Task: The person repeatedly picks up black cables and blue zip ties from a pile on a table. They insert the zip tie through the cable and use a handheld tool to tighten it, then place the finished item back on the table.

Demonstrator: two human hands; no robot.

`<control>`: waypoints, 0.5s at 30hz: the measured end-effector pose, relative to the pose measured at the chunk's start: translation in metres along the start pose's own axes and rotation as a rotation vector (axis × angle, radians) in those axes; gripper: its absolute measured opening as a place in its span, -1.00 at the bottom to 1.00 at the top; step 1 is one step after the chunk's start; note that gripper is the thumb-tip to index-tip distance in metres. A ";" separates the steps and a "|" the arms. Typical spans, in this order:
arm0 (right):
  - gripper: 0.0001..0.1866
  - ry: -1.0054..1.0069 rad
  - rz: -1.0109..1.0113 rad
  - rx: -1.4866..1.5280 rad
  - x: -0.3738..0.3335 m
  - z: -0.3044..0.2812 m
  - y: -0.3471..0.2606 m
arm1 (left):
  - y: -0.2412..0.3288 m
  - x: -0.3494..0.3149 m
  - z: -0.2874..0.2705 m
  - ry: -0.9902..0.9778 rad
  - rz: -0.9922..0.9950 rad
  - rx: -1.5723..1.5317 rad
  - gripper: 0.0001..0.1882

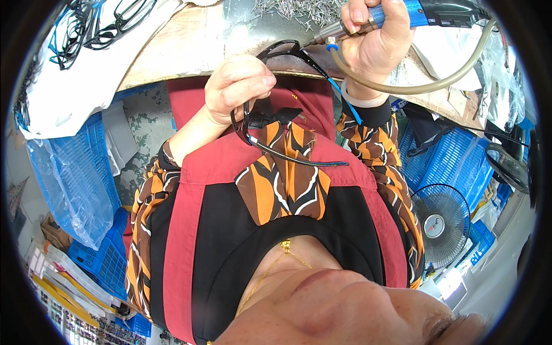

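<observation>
My left hand [238, 86] is closed around a black eyeglass frame [315, 64], held just off the table's near edge. Both of its temples hang toward me, one with a blue inner side. In my right hand [382, 52] is a blue and silver powered screwdriver [376, 16], gripped with the fingers wrapped round its barrel. Its thin tip points left and meets the frame near a hinge; whether a screw sits there is too small to tell. A tan hose [428, 89] curves from the tool's front round below my right wrist.
Small metal pieces like screws or pins [299, 10] lie heaped at the worktable's [167, 57] far middle. More eyeglass frames [106, 31] rest on white cloth [109, 75] at the left. Blue crates [100, 149] flank me, and a black fan [441, 227] stands at the right.
</observation>
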State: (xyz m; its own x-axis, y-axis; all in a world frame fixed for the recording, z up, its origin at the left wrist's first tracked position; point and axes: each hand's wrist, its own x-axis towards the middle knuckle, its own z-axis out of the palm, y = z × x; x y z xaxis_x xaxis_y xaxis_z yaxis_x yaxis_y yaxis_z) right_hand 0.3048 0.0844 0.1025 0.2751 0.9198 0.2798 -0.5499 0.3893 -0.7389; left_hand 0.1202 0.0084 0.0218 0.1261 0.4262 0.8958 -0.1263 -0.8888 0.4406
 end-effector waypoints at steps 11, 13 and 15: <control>-0.76 -0.135 0.038 0.462 0.010 -0.007 0.007 | 0.004 0.003 0.002 -0.007 0.001 0.048 -0.61; -0.75 -0.126 -0.045 0.030 0.009 -0.011 0.006 | 0.003 0.003 0.002 -0.011 0.007 0.059 -0.60; -0.77 -0.124 -0.056 0.021 0.007 -0.013 0.006 | 0.002 0.000 0.001 -0.016 0.016 0.075 -0.59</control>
State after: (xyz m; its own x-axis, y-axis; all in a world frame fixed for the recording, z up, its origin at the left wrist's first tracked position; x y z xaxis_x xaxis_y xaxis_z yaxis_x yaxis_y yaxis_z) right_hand 0.3140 0.0927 0.0917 0.2065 0.8953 0.3947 -0.5534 0.4395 -0.7075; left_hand 0.1213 0.0068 0.0229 0.1402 0.4098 0.9013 -0.0544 -0.9058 0.4203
